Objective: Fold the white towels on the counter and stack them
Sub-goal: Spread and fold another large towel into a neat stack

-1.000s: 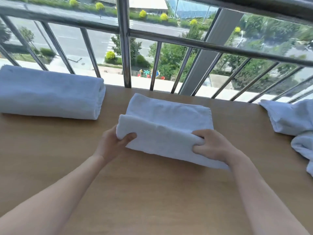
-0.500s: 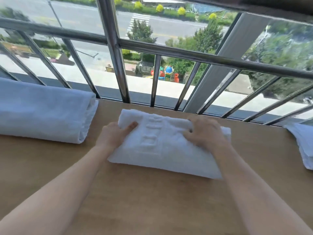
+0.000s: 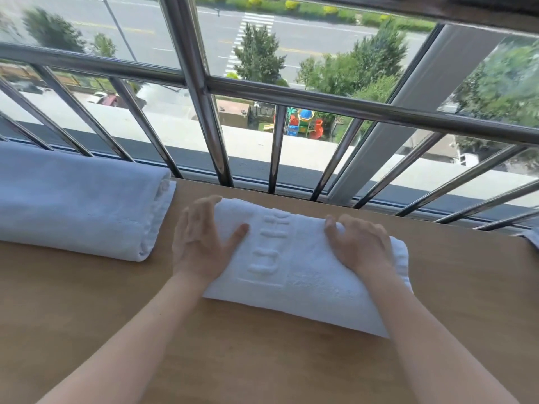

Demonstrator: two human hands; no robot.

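Bright daylight falls across a light-brown wood-grain counter [image 3: 262,360] set against a window guarded by a polished steel railing [image 3: 320,102] of slanted bars and one thick upright post. A broad grey aluminium window frame [image 3: 408,118] rises at right. Far below lie a pale concrete rooftop [image 3: 186,135], a brightly coloured playground [image 3: 303,123], leafy green trees [image 3: 259,56] and a grey asphalt road [image 3: 306,36] marked with a white zebra crossing [image 3: 250,24]. Yellow-green shrubs [image 3: 291,4] line the road's far side.

Three white towels [image 3: 78,199] [image 3: 294,269] [image 3: 532,239]; two hands [image 3: 201,243] [image 3: 361,247]
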